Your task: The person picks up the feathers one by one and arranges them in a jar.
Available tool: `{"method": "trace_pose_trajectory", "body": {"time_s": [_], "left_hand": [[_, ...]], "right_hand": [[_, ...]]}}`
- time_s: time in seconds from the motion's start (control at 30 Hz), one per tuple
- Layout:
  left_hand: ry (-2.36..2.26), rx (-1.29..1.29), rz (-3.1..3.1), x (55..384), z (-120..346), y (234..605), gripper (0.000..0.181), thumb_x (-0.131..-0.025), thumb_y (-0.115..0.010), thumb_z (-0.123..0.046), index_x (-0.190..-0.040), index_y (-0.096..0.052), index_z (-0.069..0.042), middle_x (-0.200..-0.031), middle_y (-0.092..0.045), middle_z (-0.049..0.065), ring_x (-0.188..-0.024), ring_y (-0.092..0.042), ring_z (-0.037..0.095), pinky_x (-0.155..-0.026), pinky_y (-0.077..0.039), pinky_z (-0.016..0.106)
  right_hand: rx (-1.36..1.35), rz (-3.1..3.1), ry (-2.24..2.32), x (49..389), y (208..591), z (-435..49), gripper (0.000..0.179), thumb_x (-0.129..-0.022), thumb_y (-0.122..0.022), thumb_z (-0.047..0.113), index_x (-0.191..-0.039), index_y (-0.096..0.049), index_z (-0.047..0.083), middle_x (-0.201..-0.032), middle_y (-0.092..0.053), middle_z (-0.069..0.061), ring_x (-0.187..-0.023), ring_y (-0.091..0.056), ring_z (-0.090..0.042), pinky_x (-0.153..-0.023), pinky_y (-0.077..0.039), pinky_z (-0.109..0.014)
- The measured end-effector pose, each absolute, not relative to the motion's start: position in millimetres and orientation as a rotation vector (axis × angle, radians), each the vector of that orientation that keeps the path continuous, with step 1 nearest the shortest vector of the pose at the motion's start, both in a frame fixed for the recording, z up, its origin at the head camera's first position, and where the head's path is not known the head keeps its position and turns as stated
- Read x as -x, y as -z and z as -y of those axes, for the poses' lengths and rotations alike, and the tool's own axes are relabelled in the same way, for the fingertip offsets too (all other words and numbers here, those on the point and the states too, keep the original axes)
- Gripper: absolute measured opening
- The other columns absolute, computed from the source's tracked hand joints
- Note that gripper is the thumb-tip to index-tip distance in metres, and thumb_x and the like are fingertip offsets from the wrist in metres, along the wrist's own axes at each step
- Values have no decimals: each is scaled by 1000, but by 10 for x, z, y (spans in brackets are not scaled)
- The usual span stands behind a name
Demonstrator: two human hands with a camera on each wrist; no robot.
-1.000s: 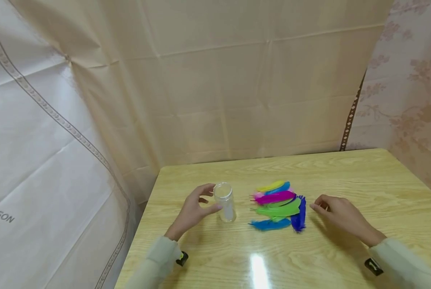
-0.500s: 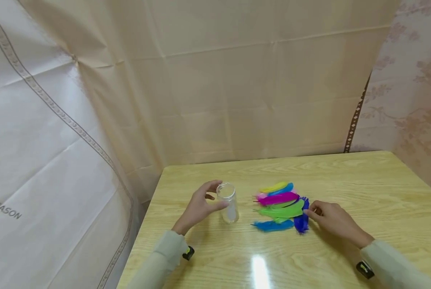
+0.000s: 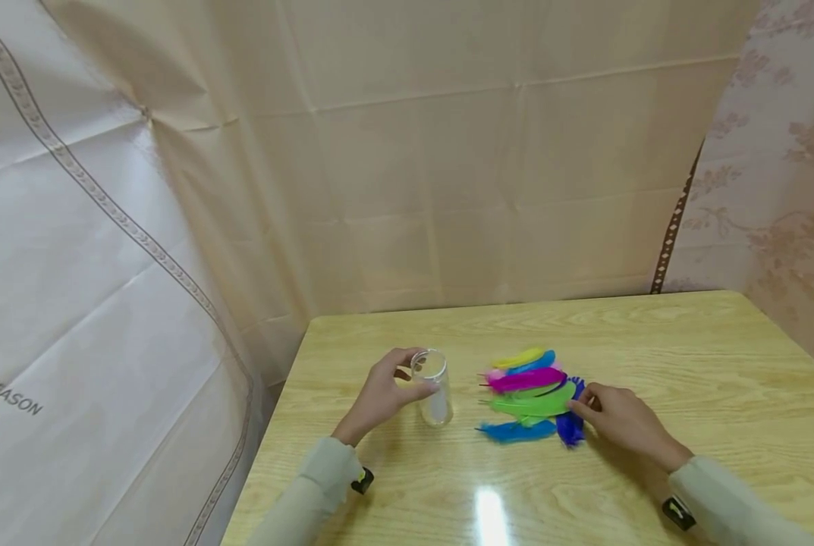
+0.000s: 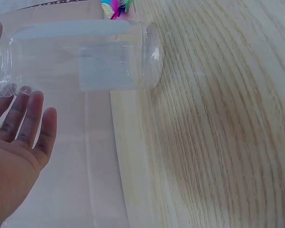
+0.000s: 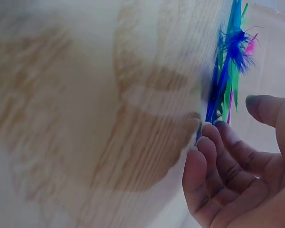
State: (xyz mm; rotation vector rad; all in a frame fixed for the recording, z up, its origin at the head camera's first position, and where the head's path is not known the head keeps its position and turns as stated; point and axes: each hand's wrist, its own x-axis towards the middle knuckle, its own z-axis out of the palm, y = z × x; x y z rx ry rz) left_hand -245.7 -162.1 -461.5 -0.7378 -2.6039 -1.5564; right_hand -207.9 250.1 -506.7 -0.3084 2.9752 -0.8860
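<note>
A clear jar (image 3: 438, 409) with a pale label stands upright on the table, its mouth uncovered. My left hand (image 3: 379, 396) holds it near the rim, thumb on one side and fingers on the other; the left wrist view shows these fingertips against the jar's neck. To its right lies a group of coloured feathers: yellow (image 3: 520, 359), magenta (image 3: 526, 380), green (image 3: 539, 402), blue (image 3: 519, 432) and an upright dark blue feather (image 3: 570, 432). At that dark blue feather is my right hand (image 3: 630, 426). In the right wrist view its fingertips touch the table beside the feathers, thumb apart.
The wood-grain table (image 3: 707, 379) carries a bright light reflection near its front. A beige cloth (image 3: 407, 189) hangs behind it, with a white printed cloth (image 3: 92, 341) on the left and a flowered one (image 3: 775, 189) on the right.
My right hand has moved left, from beside the feathers to the dark blue one. The left hand has come closer around the jar. The head view has shifted slightly.
</note>
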Motion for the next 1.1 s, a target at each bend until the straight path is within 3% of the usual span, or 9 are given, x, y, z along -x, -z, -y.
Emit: {"method": "trace_pose_trajectory", "body": {"time_s": [0.27,0.5,0.63,0.87,1.1], "left_hand": [[1500,723,2628,2452,1608,4597,51,-88,-84,-37,-134,-65,-25,-122,-63,-9,-114,-60,17,-94,-52,41],[1501,746,2633,2451,1615,4584,56,-88,-83,-36,-137,-64,-15,-123,-63,-4,-114,-60,20,-94,-51,46],[1501,755,2641,2456,1621,4565,57,-89,-83,-38,-138,-63,-16,-125,-63,-5,-115,-60,21,-95,-51,47],[1532,747,2622,2452,1627,4551,59,-90,-81,-40,-139,-60,-16,-126,-61,-7,-117,-58,22,-96,-50,48],[1506,762,2609,2456,1623,4553,51,-90,-81,-41,-135,-63,-26,-124,-62,-8,-114,-58,18,-94,-50,48]], "right_hand": [[268,-2960,892,2084,5096,-2465,32,-100,-66,42,-86,-67,14,-72,-60,5,-62,-50,-13,-54,-41,-30],[278,-2961,907,2092,5085,-2444,18,-99,-69,24,-88,-67,10,-74,-59,5,-64,-50,-14,-53,-40,-28],[285,-2974,948,2087,5074,-2435,14,-99,-69,20,-89,-67,10,-75,-59,4,-64,-50,-14,-52,-40,-27],[237,-2948,1009,2085,5087,-2415,31,-100,-67,40,-92,-66,10,-72,-59,3,-59,-51,-14,-49,-39,-29],[194,-2938,966,2113,5100,-2372,45,-101,-60,54,-92,-69,11,-70,-57,3,-60,-49,-15,-49,-37,-29]]}}
